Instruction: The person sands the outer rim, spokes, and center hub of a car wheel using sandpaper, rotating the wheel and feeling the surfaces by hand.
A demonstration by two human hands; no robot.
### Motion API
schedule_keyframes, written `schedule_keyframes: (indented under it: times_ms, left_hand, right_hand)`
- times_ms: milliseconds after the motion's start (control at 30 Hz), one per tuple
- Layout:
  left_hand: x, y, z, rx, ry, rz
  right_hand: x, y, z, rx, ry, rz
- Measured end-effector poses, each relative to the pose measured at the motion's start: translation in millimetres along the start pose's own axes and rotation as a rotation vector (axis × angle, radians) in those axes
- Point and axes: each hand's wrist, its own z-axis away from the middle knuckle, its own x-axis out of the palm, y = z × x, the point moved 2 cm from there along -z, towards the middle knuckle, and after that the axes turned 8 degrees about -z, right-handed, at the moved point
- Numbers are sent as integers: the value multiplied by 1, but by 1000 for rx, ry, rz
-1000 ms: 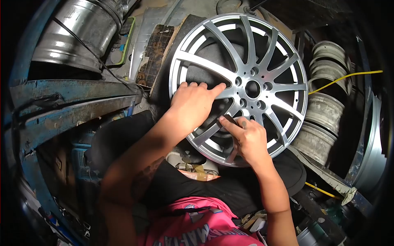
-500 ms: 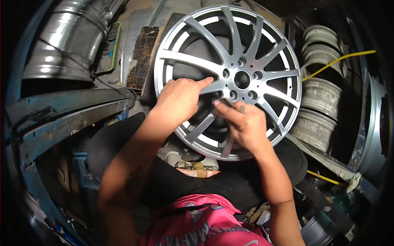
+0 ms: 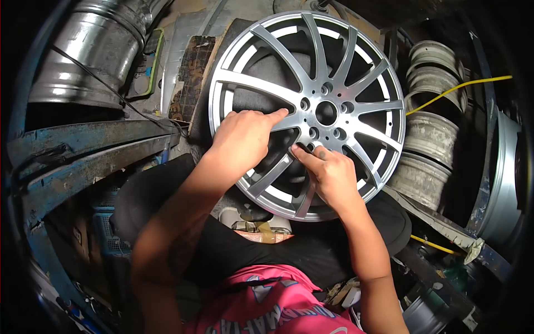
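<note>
A silver multi-spoke alloy wheel (image 3: 326, 75) lies face up across my lap, its hub and bolt holes towards me. My left hand (image 3: 243, 137) is over a left-hand spoke, the index finger stretched along it towards the hub. The other fingers curl down round the spoke, their tips hidden. My right hand (image 3: 332, 175) is closed, with its fingertips at the inner end of a lower spoke just below the hub. A small dark piece (image 3: 303, 148), perhaps sandpaper, shows at those fingertips; most of it is covered.
Several dull, worn wheel barrels (image 3: 427, 139) are stacked on the right, with a yellow hose (image 3: 461, 86) across them. A shiny metal barrel (image 3: 83, 55) stands at upper left. Blue metal beams (image 3: 94, 147) run along the left. Another rim (image 3: 503, 178) stands far right.
My right hand has moved slightly down and left along the lower spoke, away from the hub. My left hand keeps its place on the wheel. The view has shifted slightly.
</note>
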Motion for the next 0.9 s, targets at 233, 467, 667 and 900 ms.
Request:
schedule_keyframes:
  times_ms: [233,467,667,900]
  left_hand:
    - [4,1,2,8,22,-35]
    - [-6,2,1,-5,-40,-45]
    - [-7,0,4,-176,-89,6]
    - [-2,10,5,-202,-26,64]
  right_hand:
    - [1,4,-1,-13,31,-138]
    - [-10,2,-4,-20,11,-10]
    - [-45,64,8,397,410,-311]
    - [12,94,5,290,784,-265]
